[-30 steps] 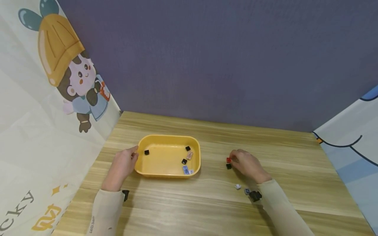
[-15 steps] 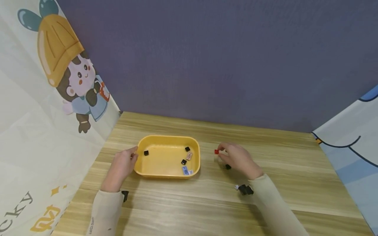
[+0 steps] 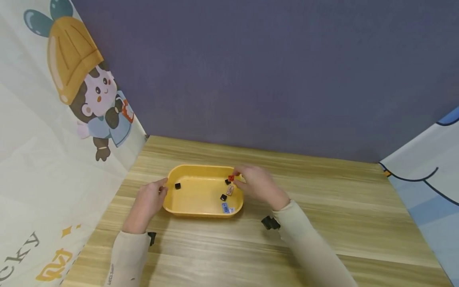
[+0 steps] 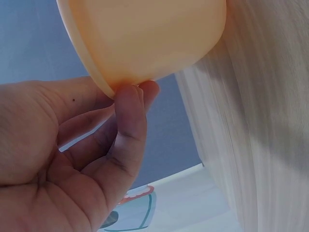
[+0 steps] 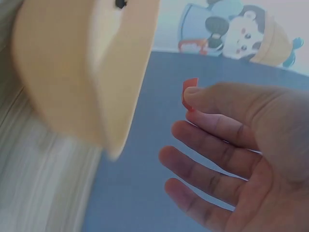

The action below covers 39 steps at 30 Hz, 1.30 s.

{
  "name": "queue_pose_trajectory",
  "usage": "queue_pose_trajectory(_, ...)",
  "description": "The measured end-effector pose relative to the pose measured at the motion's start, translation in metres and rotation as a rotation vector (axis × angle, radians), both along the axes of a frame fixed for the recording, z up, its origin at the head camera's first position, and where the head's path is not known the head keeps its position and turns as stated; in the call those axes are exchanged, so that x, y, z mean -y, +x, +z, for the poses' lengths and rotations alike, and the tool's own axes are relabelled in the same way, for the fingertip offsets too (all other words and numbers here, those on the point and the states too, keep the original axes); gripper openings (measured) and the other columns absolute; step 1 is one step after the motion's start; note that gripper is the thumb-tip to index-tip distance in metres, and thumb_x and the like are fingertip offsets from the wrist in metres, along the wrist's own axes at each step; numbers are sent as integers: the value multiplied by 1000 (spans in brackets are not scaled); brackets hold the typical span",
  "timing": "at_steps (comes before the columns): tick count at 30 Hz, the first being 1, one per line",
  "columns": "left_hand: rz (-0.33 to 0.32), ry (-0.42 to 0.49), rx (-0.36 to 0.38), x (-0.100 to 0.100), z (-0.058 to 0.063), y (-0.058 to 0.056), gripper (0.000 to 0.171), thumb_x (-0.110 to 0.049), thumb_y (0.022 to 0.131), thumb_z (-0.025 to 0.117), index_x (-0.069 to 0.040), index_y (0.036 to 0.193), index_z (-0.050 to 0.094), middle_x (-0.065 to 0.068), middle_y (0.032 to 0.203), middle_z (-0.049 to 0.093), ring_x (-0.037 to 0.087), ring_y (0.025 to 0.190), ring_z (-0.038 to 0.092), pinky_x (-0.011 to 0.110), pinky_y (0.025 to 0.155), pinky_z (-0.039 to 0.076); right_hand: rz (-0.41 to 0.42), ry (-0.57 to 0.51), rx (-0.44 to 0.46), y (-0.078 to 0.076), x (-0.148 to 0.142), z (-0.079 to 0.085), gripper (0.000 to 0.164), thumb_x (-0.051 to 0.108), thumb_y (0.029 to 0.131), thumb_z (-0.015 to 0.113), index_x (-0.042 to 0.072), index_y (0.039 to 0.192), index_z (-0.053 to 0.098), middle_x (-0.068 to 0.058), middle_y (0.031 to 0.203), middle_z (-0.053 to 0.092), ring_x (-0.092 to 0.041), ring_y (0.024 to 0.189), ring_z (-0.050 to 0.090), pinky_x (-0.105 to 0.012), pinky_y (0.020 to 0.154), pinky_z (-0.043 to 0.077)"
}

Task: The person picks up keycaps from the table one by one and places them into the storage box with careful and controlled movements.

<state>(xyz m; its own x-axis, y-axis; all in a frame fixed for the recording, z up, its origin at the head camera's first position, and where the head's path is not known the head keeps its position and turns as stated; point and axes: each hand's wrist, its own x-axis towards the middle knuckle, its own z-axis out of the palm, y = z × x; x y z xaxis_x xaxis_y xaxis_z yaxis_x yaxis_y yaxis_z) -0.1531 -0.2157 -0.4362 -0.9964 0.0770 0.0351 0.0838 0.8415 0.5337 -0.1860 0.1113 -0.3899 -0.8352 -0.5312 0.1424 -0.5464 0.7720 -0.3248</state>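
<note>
A shallow yellow plastic tray [image 3: 195,199] lies on the wooden table. My left hand [image 3: 148,203] pinches its left rim between thumb and fingers, as the left wrist view shows up close. Over the tray's right end, my right hand [image 3: 261,185] holds a small red keycap [image 3: 231,178] between thumb and index finger, its other fingers spread loosely. Inside lie a black keycap [image 3: 177,186] at the left and, towards the right, two more black ones, a pink keycap [image 3: 230,190], a blue keycap [image 3: 225,207] and a white keycap [image 3: 231,210].
The wood-grain table [image 3: 215,251] ends at a dark blue-grey wall panel [image 3: 251,79] at the back. A cloth with a cartoon figure [image 3: 97,91] hangs on the left. A black wrist mount [image 3: 270,222] sticks out beside my right sleeve [image 3: 308,243].
My right hand has lifted the red keycap off the table and carried it left over the tray. Its arm now covers the loose keycaps on the table. The left hand has stayed at the rim.
</note>
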Motion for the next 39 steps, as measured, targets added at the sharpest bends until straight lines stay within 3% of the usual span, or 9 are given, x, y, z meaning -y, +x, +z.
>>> queue_pose_trajectory(7,7,-1,5,1,2,0,37,-1,99,58,12,133,55,25,101,68,15,55,50,26,48,46,91,-2,0,4,35,13,18,25,96,70,12,110,70,0,106,69,-15,84,65,-27,66,51)
queue_pose_trajectory(19,4,-3,-2,0,0,0,37,-1,98,59,13,132,56,25,99,69,16,58,53,26,49,47,109,32,1,8,53,20,26,25,97,70,11,118,68,-2,113,68,-17,99,65,-32,79,55)
queue_pose_trajectory(28,0,-1,-9,-1,3,0,36,0,98,59,13,132,56,25,99,68,16,58,53,26,49,47,103,31,-23,15,39,24,23,20,97,69,9,117,69,-4,109,67,-17,94,64,-31,80,54)
queue_pose_trajectory(39,-9,2,-30,0,2,1,35,1,97,59,14,130,57,26,98,68,15,56,51,25,48,46,19,6,-92,34,-13,20,23,16,91,75,6,112,71,-5,108,69,-21,97,65,-37,85,54)
